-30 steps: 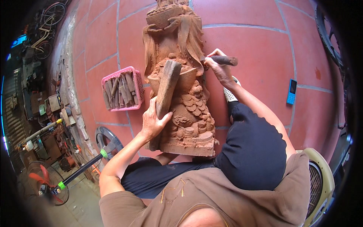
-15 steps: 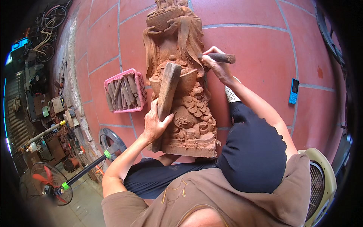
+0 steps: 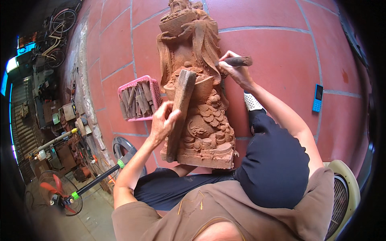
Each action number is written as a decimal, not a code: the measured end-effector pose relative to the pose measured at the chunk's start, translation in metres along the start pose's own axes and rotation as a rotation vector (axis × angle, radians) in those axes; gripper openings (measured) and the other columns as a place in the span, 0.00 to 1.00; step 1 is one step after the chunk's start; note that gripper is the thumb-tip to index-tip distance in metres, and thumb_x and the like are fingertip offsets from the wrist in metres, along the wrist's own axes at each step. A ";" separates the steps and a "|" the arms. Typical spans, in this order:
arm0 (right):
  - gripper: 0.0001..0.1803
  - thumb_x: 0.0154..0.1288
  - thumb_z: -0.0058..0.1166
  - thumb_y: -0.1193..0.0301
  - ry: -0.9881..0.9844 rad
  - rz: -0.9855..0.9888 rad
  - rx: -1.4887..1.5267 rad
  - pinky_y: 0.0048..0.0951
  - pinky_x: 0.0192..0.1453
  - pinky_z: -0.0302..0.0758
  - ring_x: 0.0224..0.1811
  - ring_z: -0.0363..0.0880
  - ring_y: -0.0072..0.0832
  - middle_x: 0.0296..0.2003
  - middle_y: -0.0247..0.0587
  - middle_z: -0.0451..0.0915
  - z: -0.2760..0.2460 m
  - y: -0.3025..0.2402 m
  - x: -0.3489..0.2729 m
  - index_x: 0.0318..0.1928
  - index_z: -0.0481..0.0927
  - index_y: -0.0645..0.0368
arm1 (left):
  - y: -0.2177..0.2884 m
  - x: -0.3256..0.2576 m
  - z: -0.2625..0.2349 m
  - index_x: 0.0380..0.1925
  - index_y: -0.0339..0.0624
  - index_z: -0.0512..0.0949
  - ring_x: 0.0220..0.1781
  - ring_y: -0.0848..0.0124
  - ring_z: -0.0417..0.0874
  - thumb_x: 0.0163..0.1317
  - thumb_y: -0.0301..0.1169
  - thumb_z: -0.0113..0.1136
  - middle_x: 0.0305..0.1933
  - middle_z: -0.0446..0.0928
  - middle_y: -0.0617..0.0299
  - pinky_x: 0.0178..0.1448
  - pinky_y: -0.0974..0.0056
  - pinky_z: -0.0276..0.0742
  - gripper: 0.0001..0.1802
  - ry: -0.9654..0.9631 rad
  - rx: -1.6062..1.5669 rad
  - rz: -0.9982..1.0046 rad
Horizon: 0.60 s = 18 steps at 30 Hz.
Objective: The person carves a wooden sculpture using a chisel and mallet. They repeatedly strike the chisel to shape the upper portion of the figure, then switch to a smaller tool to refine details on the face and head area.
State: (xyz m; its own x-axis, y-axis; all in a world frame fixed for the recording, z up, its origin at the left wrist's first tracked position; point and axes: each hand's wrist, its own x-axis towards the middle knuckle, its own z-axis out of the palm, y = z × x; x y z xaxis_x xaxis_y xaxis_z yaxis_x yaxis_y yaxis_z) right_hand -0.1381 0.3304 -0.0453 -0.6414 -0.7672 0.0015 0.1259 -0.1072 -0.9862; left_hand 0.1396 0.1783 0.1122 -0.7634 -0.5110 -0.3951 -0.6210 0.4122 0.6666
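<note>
A reddish-brown wood carving of a robed figure [image 3: 209, 122] lies on the floor in front of me, its base toward me. Across its lower part rests a long wooden mallet [image 3: 181, 106], roughly squared and thicker at the far end. My left hand [image 3: 163, 124] is at the mallet's left edge, fingers loosely bent and apart, no longer wrapped round it. On the carving's right side, my right hand [image 3: 237, 72] grips a carving chisel [image 3: 240, 61] by its dark handle. The fingers and the carved drapery hide most of the chisel's blade.
Left of the carving, a pink plastic basket [image 3: 136, 117] holds several wooden-handled tools. A blue mobile phone [image 3: 317, 98] lies on the red tiles at right. A fan [image 3: 60, 190], a black pole [image 3: 96, 180] and workshop clutter fill the left side. Behind me stands a pale chair [image 3: 341, 176].
My left hand has loosened from the mallet, which now lies on the carving. My right hand keeps the chisel at the same place. The whole view has shifted slightly.
</note>
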 end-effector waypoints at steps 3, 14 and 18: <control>0.06 0.68 0.59 0.69 0.062 0.076 0.163 0.18 0.33 0.71 0.30 0.74 0.13 0.29 0.29 0.79 -0.008 0.004 0.004 0.39 0.78 0.58 | 0.021 0.041 -0.008 0.53 0.35 0.77 0.42 0.71 0.79 0.72 0.35 0.57 0.41 0.79 0.59 0.48 0.66 0.76 0.16 0.130 0.013 0.173; 0.05 0.69 0.59 0.71 0.110 -0.063 0.093 0.16 0.35 0.69 0.32 0.71 0.10 0.31 0.26 0.77 0.011 -0.003 0.012 0.40 0.78 0.58 | 0.063 0.232 0.006 0.71 0.53 0.66 0.74 0.57 0.64 0.54 0.15 0.54 0.74 0.67 0.65 0.74 0.48 0.57 0.42 0.179 1.031 0.876; 0.05 0.68 0.59 0.71 0.111 0.073 0.207 0.17 0.34 0.72 0.31 0.74 0.12 0.30 0.30 0.80 0.007 -0.007 0.004 0.40 0.78 0.58 | 0.037 0.239 0.022 0.75 0.59 0.60 0.82 0.61 0.54 0.50 0.15 0.58 0.80 0.57 0.69 0.75 0.42 0.53 0.49 0.079 1.039 0.869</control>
State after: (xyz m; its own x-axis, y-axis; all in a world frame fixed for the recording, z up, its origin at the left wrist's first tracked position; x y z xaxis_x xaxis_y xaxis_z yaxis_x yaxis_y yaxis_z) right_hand -0.1362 0.3239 -0.0373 -0.7026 -0.7048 -0.0981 0.3201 -0.1899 -0.9281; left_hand -0.0693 0.0881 0.0285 -0.9838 0.1762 -0.0342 0.1790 0.9772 -0.1144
